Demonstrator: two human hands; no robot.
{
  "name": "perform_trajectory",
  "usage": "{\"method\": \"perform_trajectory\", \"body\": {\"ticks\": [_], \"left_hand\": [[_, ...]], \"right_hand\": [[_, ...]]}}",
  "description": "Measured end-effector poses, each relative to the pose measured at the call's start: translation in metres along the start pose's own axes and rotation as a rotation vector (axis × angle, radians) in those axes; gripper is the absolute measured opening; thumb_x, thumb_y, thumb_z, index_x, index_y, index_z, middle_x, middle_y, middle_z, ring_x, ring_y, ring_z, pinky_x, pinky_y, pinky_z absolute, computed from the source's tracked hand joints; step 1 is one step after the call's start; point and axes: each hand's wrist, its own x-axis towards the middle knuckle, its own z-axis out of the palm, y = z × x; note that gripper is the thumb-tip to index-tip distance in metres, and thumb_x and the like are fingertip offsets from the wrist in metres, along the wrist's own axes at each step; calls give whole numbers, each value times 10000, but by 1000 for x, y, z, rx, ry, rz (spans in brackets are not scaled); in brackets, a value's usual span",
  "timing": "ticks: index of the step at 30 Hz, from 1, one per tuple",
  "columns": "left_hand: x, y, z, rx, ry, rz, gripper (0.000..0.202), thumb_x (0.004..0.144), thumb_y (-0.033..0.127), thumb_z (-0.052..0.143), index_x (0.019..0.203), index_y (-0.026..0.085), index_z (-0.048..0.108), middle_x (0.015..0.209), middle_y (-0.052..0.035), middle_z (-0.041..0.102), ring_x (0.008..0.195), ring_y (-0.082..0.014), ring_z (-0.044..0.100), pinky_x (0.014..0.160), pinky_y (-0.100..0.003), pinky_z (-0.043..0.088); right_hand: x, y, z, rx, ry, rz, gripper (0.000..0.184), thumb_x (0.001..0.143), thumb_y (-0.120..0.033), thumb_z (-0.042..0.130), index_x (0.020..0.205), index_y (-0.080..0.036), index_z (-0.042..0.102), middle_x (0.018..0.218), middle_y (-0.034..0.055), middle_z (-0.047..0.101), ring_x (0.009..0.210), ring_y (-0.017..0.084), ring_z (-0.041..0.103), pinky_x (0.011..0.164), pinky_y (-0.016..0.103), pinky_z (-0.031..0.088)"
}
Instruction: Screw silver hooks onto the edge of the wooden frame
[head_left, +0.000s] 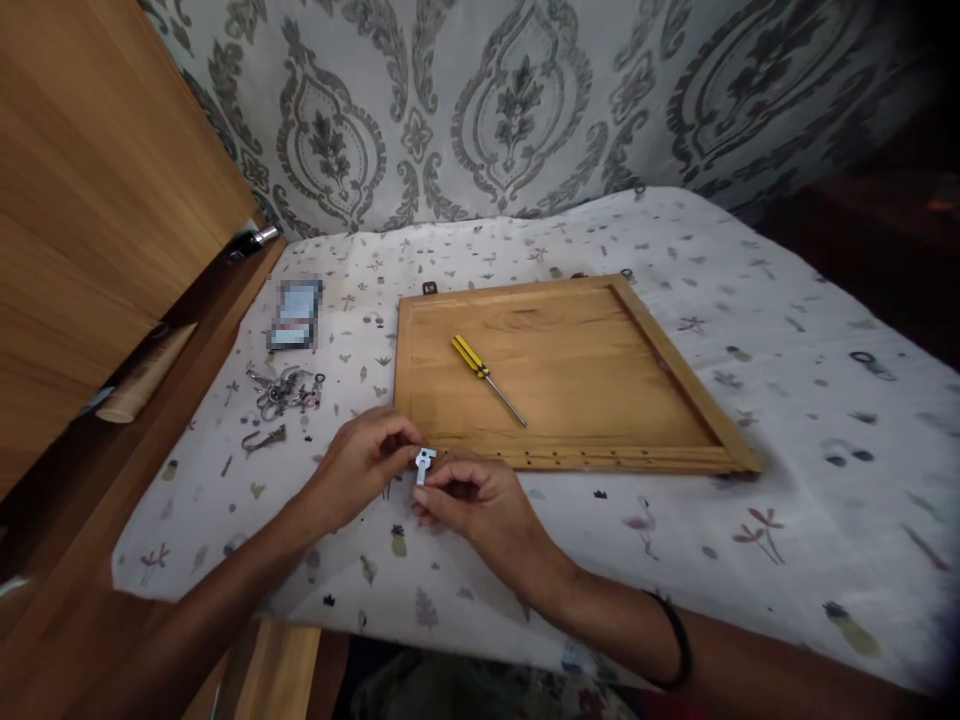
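While the right hand [480,497] pinches the lower end of one small, flat, silvery metal piece [423,465], which lies between both hands, the left hand [366,462] meets its top; whether gripping, I cannot tell.

We see grey damask-patterned fabric [517,100] behind a white printed tablecloth [697,530], on whose left side lies a pixelated rectangular item [295,313]. At far left we have a wood-grain panel [112,180], a black-and-silver object [253,243] by its edge.

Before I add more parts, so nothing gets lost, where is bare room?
Free: printed cloth between wooden panel and right forearm, and between panel and pixelated item. Crowded: around the metal pieces, left hand and right hand.
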Motion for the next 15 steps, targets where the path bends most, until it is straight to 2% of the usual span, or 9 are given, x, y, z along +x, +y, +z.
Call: {"method": "perform_trajectory", "body": {"ticks": [3, 6, 8, 12, 15], "left_hand": [[-1, -5, -2, 46, 26, 44, 136, 896, 293, 611, 844, 184, 673, 798, -13, 630, 732, -146, 581, 655, -246, 451], [1, -10, -5, 28, 109, 29, 159, 923, 321, 563, 924, 183, 643, 859, -21, 643, 775, -152, 599, 665, -245, 473], [6, -12, -7, 90, 135, 8, 170, 935, 337, 535, 977, 190, 609, 847, -10, 642, 759, -151, 596, 645, -240, 463], [27, -8, -9, 409, 104, -51, 273, 950, 354, 533, 1168, 189, 535, 722, 34, 582, 651, -166, 565, 633, -271, 426], [46, -1, -8, 617, 70, -137, 358, 975, 351, 499, 1273, 153, 488, 722, 2, 600, 700, -223, 607, 665, -314, 449]], "right_hand": [[0, -1, -2, -45, -5, 0, 219, 730, -334, 838, 612, -194, 717, 649, -9, 665, 573, 118, 620, 593, 256, 539], [0, -3, -2, -73, -6, -1, 245, 729, -344, 842, 605, -187, 700, 659, -9, 642, 556, 119, 616, 569, 260, 534], [0, -3, -2, -71, -7, 11, 249, 732, -349, 830, 610, -187, 684, 670, -12, 627, 544, 121, 616, 557, 267, 533], [0, -6, -2, -171, -36, -44, 176, 775, -259, 736, 627, -184, 679, 671, -16, 608, 563, 111, 583, 563, 250, 491], [0, -10, -6, -304, -54, -170, 145, 792, -196, 699, 648, -181, 689, 680, -9, 622, 641, 117, 577, 626, 245, 465]]}}
